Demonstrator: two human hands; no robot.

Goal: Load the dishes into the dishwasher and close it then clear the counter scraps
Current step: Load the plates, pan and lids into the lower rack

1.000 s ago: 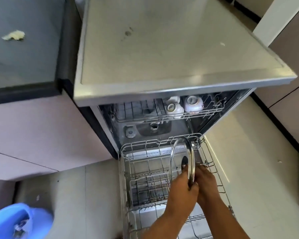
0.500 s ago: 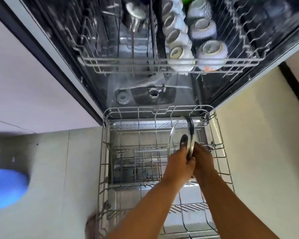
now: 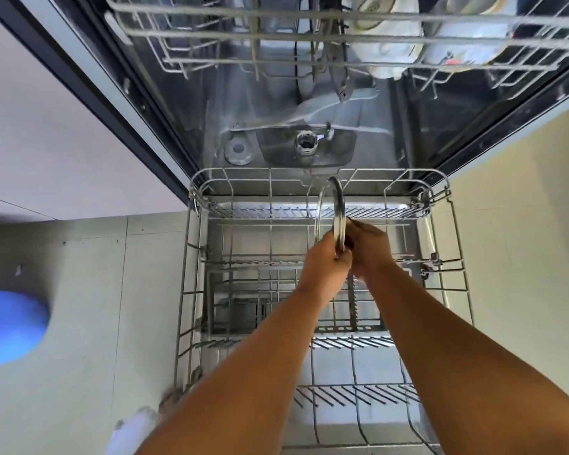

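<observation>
Cam moved closer; 2 hands, left hand [image 3: 326,261] & right hand [image 3: 372,247], grip 1 lid [image 3: 334,205].

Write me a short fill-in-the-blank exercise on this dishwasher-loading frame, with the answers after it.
1. Both hands hold a glass pot lid standing on its ____ over the lower rack.
2. The left hand and the right hand grip it near its ____ rim.
3. The white cups sit in the ____ rack.
4. The blurred object on the floor at far left is ____ in colour.

Answers: edge; lower; upper; blue
</observation>
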